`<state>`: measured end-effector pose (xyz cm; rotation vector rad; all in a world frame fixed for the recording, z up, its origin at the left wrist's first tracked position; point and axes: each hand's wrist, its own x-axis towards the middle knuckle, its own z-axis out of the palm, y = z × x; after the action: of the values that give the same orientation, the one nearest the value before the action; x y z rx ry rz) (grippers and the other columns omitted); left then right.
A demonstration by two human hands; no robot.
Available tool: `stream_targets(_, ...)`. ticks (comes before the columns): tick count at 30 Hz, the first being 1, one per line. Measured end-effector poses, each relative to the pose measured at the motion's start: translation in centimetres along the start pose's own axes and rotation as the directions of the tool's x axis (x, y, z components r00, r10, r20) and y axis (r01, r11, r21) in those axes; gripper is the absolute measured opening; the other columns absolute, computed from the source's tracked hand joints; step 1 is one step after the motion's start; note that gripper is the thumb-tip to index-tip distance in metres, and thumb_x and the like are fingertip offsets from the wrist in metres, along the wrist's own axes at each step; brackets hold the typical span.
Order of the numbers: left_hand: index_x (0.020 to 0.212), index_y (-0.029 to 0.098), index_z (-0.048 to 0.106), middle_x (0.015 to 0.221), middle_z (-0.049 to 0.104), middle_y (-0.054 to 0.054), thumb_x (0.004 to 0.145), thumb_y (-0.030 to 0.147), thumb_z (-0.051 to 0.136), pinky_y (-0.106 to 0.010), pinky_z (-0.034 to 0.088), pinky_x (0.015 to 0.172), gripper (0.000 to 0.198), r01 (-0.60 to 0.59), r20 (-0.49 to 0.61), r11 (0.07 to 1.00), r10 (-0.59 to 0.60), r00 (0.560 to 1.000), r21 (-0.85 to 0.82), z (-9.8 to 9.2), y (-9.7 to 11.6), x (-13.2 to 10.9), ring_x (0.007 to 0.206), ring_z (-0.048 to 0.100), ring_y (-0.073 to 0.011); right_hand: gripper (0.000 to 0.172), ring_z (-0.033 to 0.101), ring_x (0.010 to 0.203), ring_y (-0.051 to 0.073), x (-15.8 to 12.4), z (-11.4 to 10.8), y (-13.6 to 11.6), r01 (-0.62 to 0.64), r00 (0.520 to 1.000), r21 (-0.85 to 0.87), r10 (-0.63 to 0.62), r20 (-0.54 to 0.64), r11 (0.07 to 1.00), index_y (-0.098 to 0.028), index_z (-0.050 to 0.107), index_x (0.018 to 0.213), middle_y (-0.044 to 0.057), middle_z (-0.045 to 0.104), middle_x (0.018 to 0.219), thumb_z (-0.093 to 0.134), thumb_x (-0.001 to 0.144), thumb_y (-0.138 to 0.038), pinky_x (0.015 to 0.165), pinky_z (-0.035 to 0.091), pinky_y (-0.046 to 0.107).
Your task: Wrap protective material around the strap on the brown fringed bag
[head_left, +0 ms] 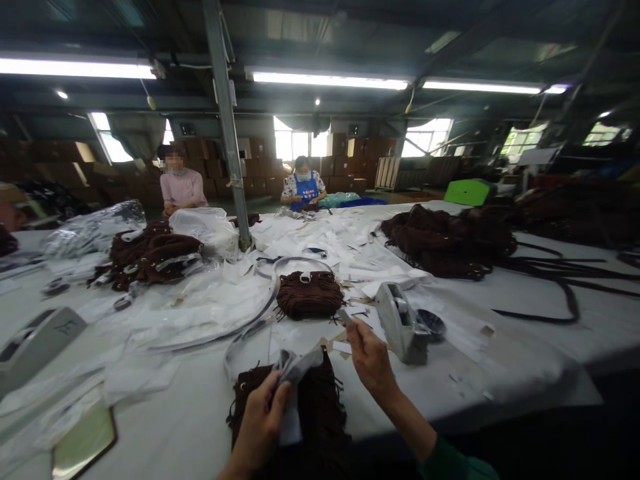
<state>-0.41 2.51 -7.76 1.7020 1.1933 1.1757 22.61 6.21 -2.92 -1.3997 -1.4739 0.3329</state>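
Observation:
My left hand (263,417) is closed round a crumpled piece of greyish wrapping (301,365), thin and partly see-through. Below it, at the table's near edge, lies a dark brown fringed bag (320,407), partly covered by my hand and a white slip. My right hand (370,353) is raised to the right of that bag, thumb and fingers pinched on a small greyish strip (345,317); its material is hard to make out. Just right of this hand stands a grey tape dispenser (403,327). Farther forward sits another brown fringed bag (310,297) with a wrapped strap (267,300).
Brown bags are heaped at left (155,257) and right (440,240), with loose dark straps (565,293) alongside. Another dispenser (40,343) stands at far left. White paper and plastic scraps (320,233) litter the table. A metal post (227,127) rises beyond; two people work across the table.

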Motion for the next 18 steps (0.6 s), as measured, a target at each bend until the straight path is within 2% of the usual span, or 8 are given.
stream_targets(3,0.080,0.016,0.056,0.053,0.046,0.006,0.085,0.056,0.054,-0.018,0.029,0.037,0.041,0.235,0.127,0.919,-0.205,0.971,-0.316,-0.1,3.0,1.3,0.041,0.039,-0.0069,0.040,0.060,0.085,0.021,-2.9,0.5,-3.6,0.193,0.974,-0.052,-0.185,0.134,0.980,-0.022,0.064,0.091,0.006,0.064,0.086,0.032,0.097,-0.046,0.078,0.046,0.033)
stream_targets(5,0.075,0.018,0.048,0.053,0.042,0.008,0.079,0.062,0.058,-0.016,0.018,0.032,0.045,0.367,0.230,0.800,-0.290,0.929,-0.475,-0.1,4.3,2.0,0.036,0.028,-0.0037,0.039,0.058,0.081,0.021,-4.9,1.0,-5.1,0.227,0.963,-0.103,-0.208,0.171,0.968,-0.021,0.062,0.083,0.006,0.062,0.082,0.031,0.098,-0.041,0.074,0.044,0.033)
stream_targets(8,0.074,0.018,0.046,0.056,0.043,0.008,0.071,0.060,0.068,-0.013,0.012,0.031,0.048,0.471,0.305,0.661,-0.359,0.882,-0.584,-0.6,5.6,2.6,0.040,0.033,-0.0039,0.031,0.058,0.072,0.019,-6.8,1.4,-5.7,0.059,0.986,-0.071,-0.047,0.159,0.996,-0.021,0.058,0.080,0.004,0.062,0.075,0.038,0.096,-0.039,0.066,0.042,0.030)
stream_targets(10,0.075,0.018,0.047,0.057,0.043,0.007,0.068,0.058,0.072,-0.012,0.012,0.031,0.048,0.479,0.307,0.643,-0.369,0.877,-0.597,-1.1,6.1,2.7,0.042,0.035,-0.0044,0.030,0.055,0.062,0.017,-7.4,1.6,-5.7,-0.086,0.973,0.014,0.081,0.217,0.996,-0.021,0.059,0.079,0.001,0.059,0.066,0.043,0.094,-0.042,0.058,0.039,0.028)
stream_targets(12,0.075,0.017,0.048,0.057,0.044,0.007,0.069,0.059,0.070,-0.012,0.013,0.030,0.048,0.478,0.326,0.678,-0.350,0.878,-0.558,-1.4,6.6,2.3,0.040,0.032,-0.0034,0.032,0.052,0.056,0.015,-7.6,1.8,-5.9,-0.192,0.946,0.095,0.158,0.282,0.977,-0.020,0.061,0.074,0.000,0.058,0.060,0.048,0.091,-0.043,0.054,0.037,0.027)
stream_targets(14,0.077,0.017,0.052,0.055,0.045,0.007,0.073,0.062,0.065,-0.014,0.017,0.029,0.048,0.456,0.343,0.765,-0.322,0.883,-0.455,-1.3,7.2,1.4,0.036,0.028,-0.0028,0.031,0.054,0.059,0.015,-7.8,1.9,-6.2,-0.272,0.929,0.236,0.191,0.316,0.933,-0.019,0.063,0.071,0.000,0.061,0.062,0.054,0.088,-0.043,0.055,0.038,0.026)
stream_targets(16,0.085,0.016,0.060,0.054,0.048,0.006,0.077,0.064,0.058,-0.017,0.025,0.030,0.049,0.337,0.299,0.902,-0.254,0.920,-0.270,-0.6,7.7,0.1,0.034,0.032,-0.0050,0.030,0.058,0.065,0.016,-7.8,0.9,-6.3,-0.350,0.910,0.442,0.188,0.368,0.826,-0.017,0.066,0.074,0.001,0.065,0.069,0.057,0.087,-0.043,0.058,0.042,0.026)
stream_targets(18,0.087,0.018,0.067,0.061,0.058,0.001,0.080,0.060,0.058,-0.022,0.044,0.040,0.043,-0.026,0.118,1.000,0.027,0.993,-0.015,0.7,8.0,-0.6,0.048,0.052,-0.0125,0.029,0.061,0.073,0.017,-7.5,-1.7,-5.5,-0.375,0.904,0.574,0.150,0.399,0.728,-0.016,0.067,0.086,0.002,0.067,0.082,0.057,0.089,-0.044,0.064,0.048,0.028)
